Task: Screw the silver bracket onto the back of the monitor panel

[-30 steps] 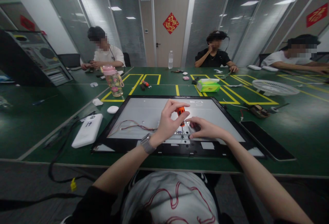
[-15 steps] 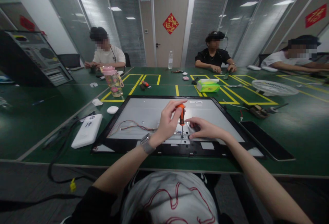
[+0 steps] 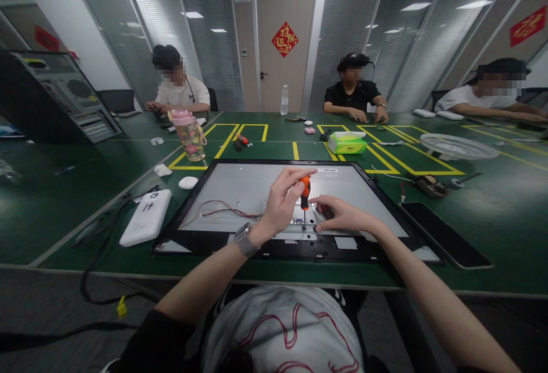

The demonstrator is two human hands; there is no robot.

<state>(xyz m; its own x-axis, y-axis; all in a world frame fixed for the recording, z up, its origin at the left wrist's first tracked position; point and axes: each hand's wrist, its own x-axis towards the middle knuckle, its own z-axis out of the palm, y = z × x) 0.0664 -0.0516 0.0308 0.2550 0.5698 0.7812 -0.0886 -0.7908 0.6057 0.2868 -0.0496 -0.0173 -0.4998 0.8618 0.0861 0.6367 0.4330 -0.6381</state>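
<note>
My left hand [image 3: 283, 201] is closed around the orange-and-black handle of a screwdriver [image 3: 305, 195], thumb and fingers at its upper part. The screwdriver stands upright, its tip down at a metal bracket [image 3: 298, 228] on the back of a flat display panel [image 3: 240, 182]. To the right of the shaft is my right hand [image 3: 342, 213], thumb and index finger apart, fingertips at the panel beside the bracket. Nothing shows between those fingers; the others are curled. Thin cables [image 3: 231, 209] run across the panel left of my hands.
Left of the panel lie a white power bank [image 3: 145, 217] and a white round object [image 3: 188, 182]; a pink-lidded bottle [image 3: 190, 140] stands behind. A black phone [image 3: 443, 233] lies at right. Farther back are a green tissue pack [image 3: 347, 142] and several people across the table [image 3: 274, 153].
My hands and the screwdriver hold nearly the same place; the handle is shifted very slightly right. Across the table, the person in black has lowered a hand.
</note>
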